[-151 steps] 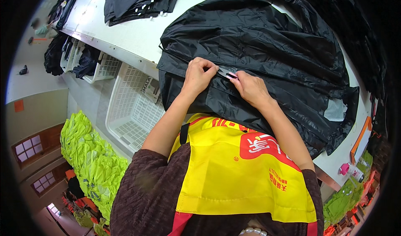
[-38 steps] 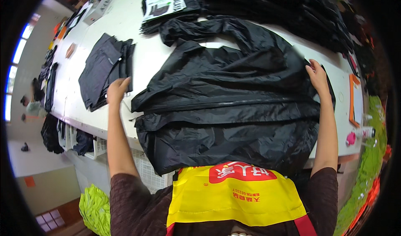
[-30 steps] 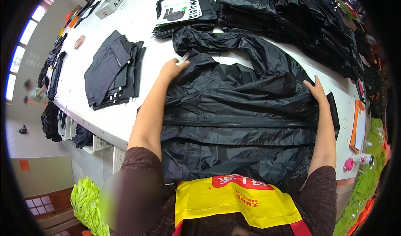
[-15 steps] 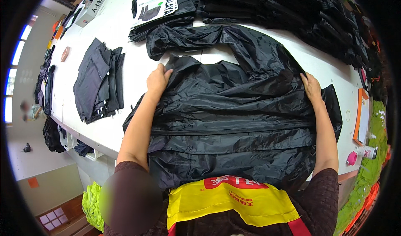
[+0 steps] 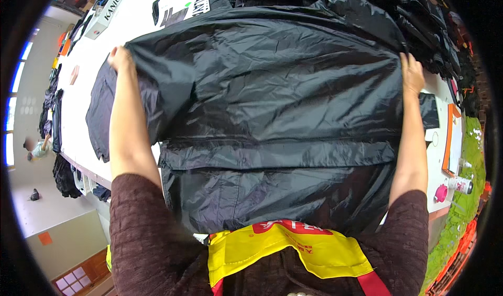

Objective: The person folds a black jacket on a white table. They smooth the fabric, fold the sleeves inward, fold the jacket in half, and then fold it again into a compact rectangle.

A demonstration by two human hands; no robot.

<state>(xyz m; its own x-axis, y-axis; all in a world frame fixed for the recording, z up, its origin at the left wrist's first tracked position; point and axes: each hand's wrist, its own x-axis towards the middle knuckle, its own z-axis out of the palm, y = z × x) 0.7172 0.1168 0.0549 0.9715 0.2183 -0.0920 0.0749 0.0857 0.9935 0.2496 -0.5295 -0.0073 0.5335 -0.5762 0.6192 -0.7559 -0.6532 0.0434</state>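
Note:
A shiny black jacket (image 5: 293, 91) of thin fabric is spread wide across the table in front of me, its near edge reaching my yellow apron (image 5: 238, 254). A long flap seam runs across its middle. My left hand (image 5: 121, 59) is closed on the far left corner of the fabric, pulling it taut over a stack of dark cut pieces (image 5: 102, 107). At the far right my right hand (image 5: 412, 74) grips the opposite edge, thumb and fingers pressed together. Between the hands the cloth is stretched, with light creases.
Piles of folded black garments (image 5: 361, 18) lie at the back right. A bagged black garment with a white label (image 5: 181, 5) and a grey box (image 5: 105, 15) stand at the back left. An orange-edged clipboard (image 5: 451, 138), a can (image 5: 461, 185) and a pink object (image 5: 441, 193) line the right edge.
Both hands have moved outward and away from me, the left one furthest. The bunched jacket is now stretched flat and wide, covering part of the stack on the left.

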